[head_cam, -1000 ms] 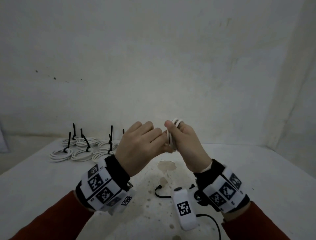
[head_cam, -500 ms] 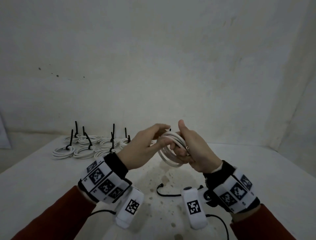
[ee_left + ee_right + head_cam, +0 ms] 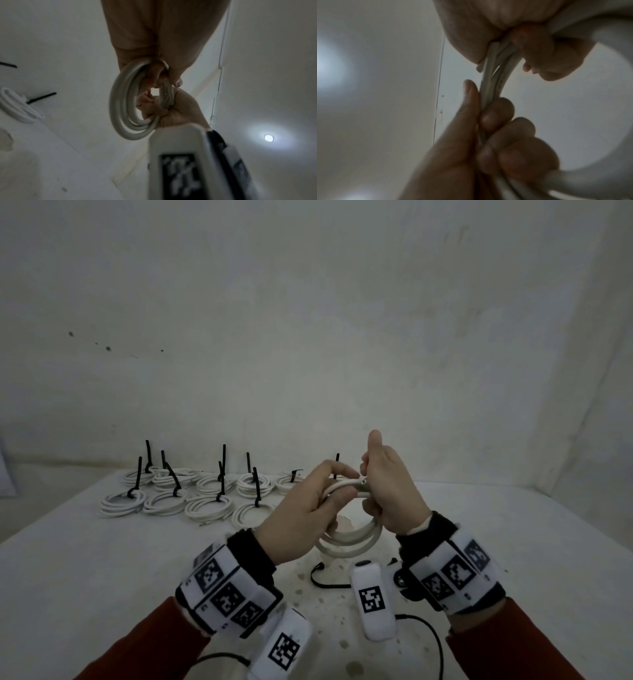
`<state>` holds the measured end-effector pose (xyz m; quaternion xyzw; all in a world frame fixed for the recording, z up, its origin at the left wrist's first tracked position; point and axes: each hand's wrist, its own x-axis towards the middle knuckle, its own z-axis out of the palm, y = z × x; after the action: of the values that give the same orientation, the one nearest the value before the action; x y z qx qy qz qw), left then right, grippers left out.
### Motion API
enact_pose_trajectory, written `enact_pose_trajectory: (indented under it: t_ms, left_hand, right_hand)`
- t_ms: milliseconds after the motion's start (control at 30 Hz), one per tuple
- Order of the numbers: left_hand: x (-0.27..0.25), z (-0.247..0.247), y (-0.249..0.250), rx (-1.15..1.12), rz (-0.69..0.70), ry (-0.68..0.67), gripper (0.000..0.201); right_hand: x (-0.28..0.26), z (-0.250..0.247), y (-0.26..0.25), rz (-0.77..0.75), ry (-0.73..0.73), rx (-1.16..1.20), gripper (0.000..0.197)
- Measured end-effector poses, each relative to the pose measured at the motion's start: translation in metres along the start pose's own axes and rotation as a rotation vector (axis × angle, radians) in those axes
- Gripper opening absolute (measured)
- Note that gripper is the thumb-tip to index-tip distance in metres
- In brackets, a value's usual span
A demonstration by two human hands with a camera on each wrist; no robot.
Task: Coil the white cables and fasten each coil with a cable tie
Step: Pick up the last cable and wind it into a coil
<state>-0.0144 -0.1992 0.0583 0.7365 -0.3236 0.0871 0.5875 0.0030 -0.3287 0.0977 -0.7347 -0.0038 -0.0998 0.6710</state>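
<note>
Both the left hand (image 3: 301,517) and the right hand (image 3: 390,491) clamp the springy, lightweight white cable coil (image 3: 356,537) at its top, where the turns bunch.

Surface (image 3: 102,577): runs from the near edge to the far wall (image 3: 308,337).
Tied coils (image 3: 191,491): far left on the surface, in two rows, each with a cable tie (image 3: 148,455) standing up from it.
Held coil (image 3: 352,537): centre, above the surface, between the hands.
Left hand (image 3: 301,518): just left of the held coil, gripping its upper part.
Right hand (image 3: 394,491): just right, gripping the same upper part, fingertips close to the left hand's.
Wrist devices (image 3: 373,597): near, below the hands.
</note>
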Motion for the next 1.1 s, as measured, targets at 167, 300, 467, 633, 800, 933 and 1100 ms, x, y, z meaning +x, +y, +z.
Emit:
enact_pose_trajectory:
  t_ms: [167, 300, 467, 633, 800, 933, 1100]
  left_hand:
    - [-0.005, 0.007, -0.006, 0.086, 0.095, 0.17, 0.021]
    - [-0.007, 0.007, -0.004, 0.093, 0.141, 0.276, 0.009]
    - [-0.004, -0.001, -0.004, -0.132, 0.031, 0.443, 0.016]
    - [0.005, -0.015, -0.002, -0.274, 0.007, 0.571, 0.01]
    - [0.016, -0.033, 0.001, -0.378, 0.016, 0.704, 0.012]
    - [0.02, -0.036, 0.003, -0.37, 0.029, 0.72, 0.012]
    - [0.014, -0.027, 0.007, -0.346, -0.005, 0.585, 0.019]
  right_hand:
    - [0.0, 0.002, -0.005, 0.146, -0.112, 0.046, 0.056]
    - [0.002, 0.005, -0.006, 0.219, -0.161, 0.168, 0.057]
    - [0.003, -0.005, -0.007, 0.238, -0.14, 0.537, 0.049]
    - [-0.005, -0.005, 0.009, 0.042, -0.017, 0.642, 0.047]
    - [-0.016, -0.008, 0.036, -0.079, -0.275, 0.703, 0.016]
    - [-0.024, -0.003, 0.044, -0.321, -0.297, 0.455, 0.022]
    - [-0.024, 0.002, 0.036, -0.445, 0.017, 0.502, 0.028]
